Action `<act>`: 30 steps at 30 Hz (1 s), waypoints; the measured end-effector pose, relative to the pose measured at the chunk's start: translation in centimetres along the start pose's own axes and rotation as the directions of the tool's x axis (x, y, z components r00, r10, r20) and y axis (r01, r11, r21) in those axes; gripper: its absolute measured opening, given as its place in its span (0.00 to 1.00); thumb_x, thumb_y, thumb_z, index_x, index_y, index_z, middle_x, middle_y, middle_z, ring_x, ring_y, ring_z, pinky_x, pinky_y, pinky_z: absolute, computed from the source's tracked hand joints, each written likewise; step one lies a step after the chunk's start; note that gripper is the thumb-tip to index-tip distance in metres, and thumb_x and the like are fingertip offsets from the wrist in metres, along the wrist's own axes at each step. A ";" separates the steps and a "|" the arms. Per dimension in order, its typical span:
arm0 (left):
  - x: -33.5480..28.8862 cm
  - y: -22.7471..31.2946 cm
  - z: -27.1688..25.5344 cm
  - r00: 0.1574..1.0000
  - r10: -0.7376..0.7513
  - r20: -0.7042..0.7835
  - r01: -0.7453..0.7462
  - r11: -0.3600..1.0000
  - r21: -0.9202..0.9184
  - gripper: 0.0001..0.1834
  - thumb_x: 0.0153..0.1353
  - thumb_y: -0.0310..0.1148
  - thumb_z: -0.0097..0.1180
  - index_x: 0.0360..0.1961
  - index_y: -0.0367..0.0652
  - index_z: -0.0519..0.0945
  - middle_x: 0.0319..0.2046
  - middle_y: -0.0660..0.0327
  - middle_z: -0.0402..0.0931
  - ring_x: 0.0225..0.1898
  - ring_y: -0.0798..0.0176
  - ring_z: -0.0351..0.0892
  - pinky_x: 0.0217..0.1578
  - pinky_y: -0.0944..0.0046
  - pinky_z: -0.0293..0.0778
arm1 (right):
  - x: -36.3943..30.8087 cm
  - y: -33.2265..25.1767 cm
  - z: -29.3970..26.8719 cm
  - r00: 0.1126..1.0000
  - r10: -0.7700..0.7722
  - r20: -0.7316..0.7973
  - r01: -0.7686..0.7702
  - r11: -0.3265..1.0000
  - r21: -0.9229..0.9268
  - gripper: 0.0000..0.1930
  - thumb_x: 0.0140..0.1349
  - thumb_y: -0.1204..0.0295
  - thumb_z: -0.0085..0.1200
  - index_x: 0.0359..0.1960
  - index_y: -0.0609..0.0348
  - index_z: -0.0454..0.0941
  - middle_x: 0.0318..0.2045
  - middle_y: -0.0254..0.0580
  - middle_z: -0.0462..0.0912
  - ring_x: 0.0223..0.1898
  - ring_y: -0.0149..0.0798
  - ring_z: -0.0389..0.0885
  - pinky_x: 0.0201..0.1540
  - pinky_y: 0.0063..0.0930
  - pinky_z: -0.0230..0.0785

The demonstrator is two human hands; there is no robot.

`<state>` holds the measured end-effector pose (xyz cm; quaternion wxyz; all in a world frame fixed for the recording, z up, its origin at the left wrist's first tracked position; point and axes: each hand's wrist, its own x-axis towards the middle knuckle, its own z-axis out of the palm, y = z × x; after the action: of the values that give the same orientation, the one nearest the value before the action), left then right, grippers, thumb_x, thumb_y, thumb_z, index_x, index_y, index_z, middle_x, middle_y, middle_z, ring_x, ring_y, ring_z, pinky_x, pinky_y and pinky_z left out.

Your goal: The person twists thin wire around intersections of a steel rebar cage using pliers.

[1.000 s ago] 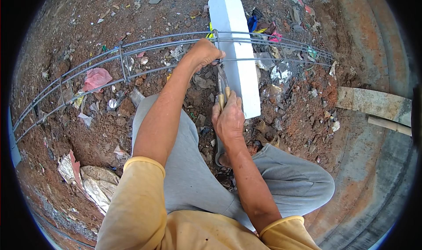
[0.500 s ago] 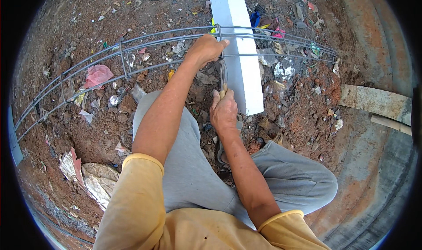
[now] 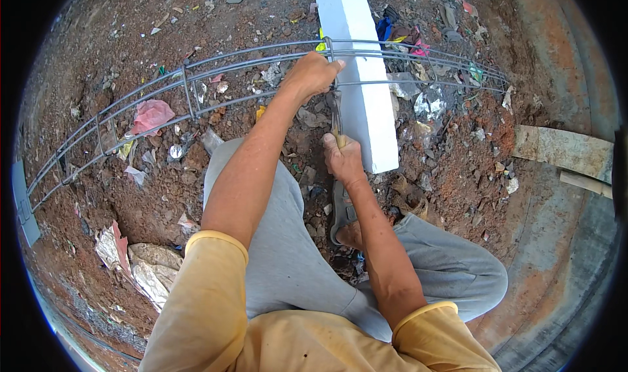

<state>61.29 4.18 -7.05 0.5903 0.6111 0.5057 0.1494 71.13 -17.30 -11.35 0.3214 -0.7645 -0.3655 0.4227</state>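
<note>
A long cage of grey steel rebar [image 3: 242, 66] with square stirrups curves across the view and rests over a white rectangular block [image 3: 366, 120]. My left hand [image 3: 311, 75] is closed around the rebar beside a stirrup at the block's left edge, its thumb toward the block. Just below, my right hand [image 3: 343, 159] is closed around the tan handle of a slim metal tool [image 3: 337, 113]. The tool's tip reaches up to the lower bar under my left hand; its exact kind I cannot make out.
Brown soil with stones and litter surrounds me, including a pink plastic scrap [image 3: 152, 115] and a crumpled whitish sack [image 3: 154, 267]. Rusty metal sheeting [image 3: 549, 241] and a board [image 3: 562, 151] lie at the right. My sandalled foot [image 3: 350, 233] is below my right hand.
My right hand has turned a little on the tool and shifted slightly up. My left hand keeps its hold on the rebar. The whole view has shifted slightly.
</note>
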 end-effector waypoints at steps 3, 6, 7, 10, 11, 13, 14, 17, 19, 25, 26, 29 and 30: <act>-0.3 -0.2 -0.9 1.000 -0.019 0.006 0.018 1.000 0.024 0.29 0.74 0.47 0.60 0.31 0.25 0.84 0.26 0.51 0.80 0.24 0.57 0.78 0.35 0.49 0.83 | -1.3 -2.8 -0.7 0.866 0.173 0.469 -0.420 0.760 0.495 0.19 0.73 0.53 0.63 0.36 0.55 0.74 0.21 0.34 0.76 0.21 0.36 0.73 0.24 0.39 0.70; -1.2 1.4 -0.9 0.994 -0.082 0.067 0.084 0.996 -0.023 0.30 0.74 0.49 0.60 0.40 0.21 0.85 0.28 0.49 0.82 0.26 0.56 0.79 0.34 0.49 0.78 | -1.7 -3.1 -1.8 0.780 0.127 0.612 -0.552 0.602 0.577 0.18 0.71 0.55 0.66 0.36 0.54 0.74 0.22 0.32 0.77 0.23 0.33 0.75 0.25 0.36 0.70; -1.0 1.2 -0.8 0.995 -0.078 0.061 0.080 0.997 -0.024 0.30 0.74 0.49 0.60 0.40 0.21 0.85 0.28 0.49 0.82 0.26 0.56 0.79 0.34 0.49 0.78 | -1.8 -3.2 -2.0 0.791 0.140 0.596 -0.521 0.665 0.535 0.19 0.69 0.55 0.68 0.37 0.55 0.75 0.23 0.35 0.79 0.24 0.35 0.78 0.26 0.38 0.72; 0.3 0.0 -0.5 0.995 -0.059 0.080 0.064 0.995 -0.072 0.31 0.74 0.49 0.59 0.41 0.21 0.84 0.29 0.50 0.82 0.29 0.57 0.79 0.34 0.49 0.76 | -1.7 -3.2 -1.9 0.826 0.172 0.537 -0.422 0.821 0.385 0.20 0.65 0.56 0.72 0.39 0.58 0.77 0.27 0.42 0.84 0.28 0.41 0.85 0.32 0.42 0.79; 0.5 0.1 -0.4 0.993 -0.065 0.098 0.071 0.996 -0.056 0.30 0.74 0.49 0.59 0.41 0.22 0.84 0.30 0.50 0.81 0.29 0.57 0.79 0.35 0.50 0.76 | -1.8 -2.9 -1.7 0.826 0.175 0.536 -0.423 0.821 0.384 0.20 0.65 0.56 0.72 0.39 0.58 0.77 0.27 0.42 0.84 0.28 0.41 0.85 0.32 0.42 0.79; 0.4 0.0 -0.2 0.990 -0.072 0.119 0.078 0.996 -0.044 0.30 0.75 0.49 0.59 0.41 0.23 0.84 0.30 0.50 0.81 0.30 0.58 0.79 0.36 0.52 0.76 | -2.3 -2.6 -0.4 0.982 0.181 -0.052 -0.187 0.974 -0.130 0.19 0.56 0.63 0.74 0.38 0.62 0.79 0.31 0.48 0.88 0.33 0.48 0.89 0.39 0.43 0.82; 0.3 -0.1 -0.5 0.992 -0.070 0.104 0.074 0.997 -0.035 0.30 0.75 0.50 0.59 0.40 0.24 0.85 0.29 0.51 0.80 0.29 0.58 0.78 0.35 0.51 0.76 | -3.4 -4.8 0.2 0.956 0.024 -0.291 -0.158 0.880 -0.448 0.15 0.52 0.70 0.70 0.37 0.65 0.80 0.30 0.48 0.87 0.34 0.47 0.90 0.41 0.42 0.82; -0.1 0.2 -1.0 0.993 -0.077 0.092 0.078 0.997 -0.004 0.29 0.74 0.50 0.59 0.38 0.25 0.85 0.28 0.50 0.80 0.28 0.58 0.78 0.32 0.49 0.75 | -3.6 -5.6 0.4 0.980 -0.109 -0.165 0.039 0.924 -0.381 0.12 0.52 0.72 0.66 0.35 0.64 0.79 0.26 0.44 0.84 0.26 0.44 0.86 0.32 0.41 0.81; -0.2 0.7 -0.9 0.991 -0.086 0.099 0.085 0.996 0.020 0.29 0.74 0.51 0.59 0.37 0.26 0.85 0.28 0.50 0.80 0.26 0.58 0.77 0.30 0.49 0.74 | -3.3 -5.5 -1.4 0.973 0.216 0.087 -0.217 0.976 0.006 0.11 0.52 0.73 0.63 0.34 0.63 0.77 0.22 0.41 0.80 0.18 0.39 0.79 0.20 0.39 0.74; 0.0 0.4 -0.6 0.996 -0.057 0.072 0.059 0.998 -0.021 0.29 0.73 0.51 0.59 0.34 0.27 0.85 0.24 0.50 0.80 0.20 0.59 0.75 0.22 0.53 0.68 | -3.5 -3.2 -2.1 0.984 0.142 0.107 -0.146 0.989 0.032 0.23 0.63 0.64 0.65 0.53 0.65 0.75 0.40 0.54 0.79 0.40 0.52 0.80 0.42 0.42 0.73; 0.0 0.4 -0.7 0.996 -0.060 0.072 0.061 0.998 -0.014 0.29 0.73 0.51 0.60 0.33 0.28 0.85 0.23 0.51 0.80 0.20 0.60 0.75 0.22 0.53 0.67 | -4.0 -3.3 -1.3 0.993 0.027 -0.111 -0.051 0.975 -0.217 0.29 0.67 0.60 0.66 0.62 0.69 0.75 0.49 0.65 0.84 0.51 0.63 0.85 0.54 0.50 0.78; 0.0 0.2 -0.9 0.995 -0.060 0.074 0.060 0.998 0.004 0.29 0.73 0.50 0.60 0.30 0.29 0.84 0.22 0.53 0.78 0.20 0.61 0.74 0.22 0.54 0.66 | -5.1 -4.2 0.4 0.942 -0.173 -0.289 0.018 0.883 -0.468 0.23 0.73 0.63 0.59 0.61 0.68 0.75 0.54 0.76 0.81 0.53 0.69 0.84 0.55 0.56 0.77; 0.1 0.1 -0.9 0.995 -0.063 0.080 0.062 0.998 0.018 0.28 0.73 0.50 0.60 0.29 0.30 0.83 0.21 0.53 0.78 0.20 0.61 0.73 0.21 0.54 0.66 | -5.5 -4.6 0.9 0.919 -0.213 -0.331 0.007 0.850 -0.527 0.20 0.77 0.64 0.53 0.61 0.69 0.76 0.48 0.74 0.84 0.49 0.72 0.84 0.53 0.59 0.78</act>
<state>60.69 4.83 -6.75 0.6100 0.6051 0.5013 0.1022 66.94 -19.28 -5.83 0.1931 -0.8664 -0.4404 0.1347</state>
